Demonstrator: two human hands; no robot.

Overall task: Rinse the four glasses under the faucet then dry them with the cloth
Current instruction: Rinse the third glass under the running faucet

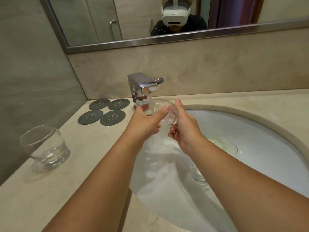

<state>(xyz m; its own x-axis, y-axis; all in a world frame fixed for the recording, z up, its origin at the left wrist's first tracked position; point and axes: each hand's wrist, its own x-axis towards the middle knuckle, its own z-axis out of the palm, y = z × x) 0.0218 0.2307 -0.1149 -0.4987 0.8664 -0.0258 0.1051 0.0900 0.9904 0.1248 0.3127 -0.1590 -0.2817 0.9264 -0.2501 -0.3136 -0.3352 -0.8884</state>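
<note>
two hands, one glass under running water

one clear glass (45,148) stands upright on the pale desk (83,173) at far left, well apart from the sink. behind it, four round grey coasters (107,111) lie in a two-by-two cluster near the wall. just right of them a square chrome faucet (143,87) runs, and its stream (150,104) falls onto the held glass (170,117). this glass is tipped on its side over the sink, mouth to the left and thick base to the right. the left grip (145,121) curls round the mouth end, thumb on the near wall and fingers behind the rim. the right grip (185,128) curls round the base end, thumb raised along the far side and fingers tucked beneath. both hold this one glass. to the right, the white oval sink (267,139) is wet. more clear glassware (199,175) lies on its floor, partly hidden by the right forearm; whether it is one glass or two cannot be told. above, a mirror (133,22) reflects a person wearing a white headset.
</note>
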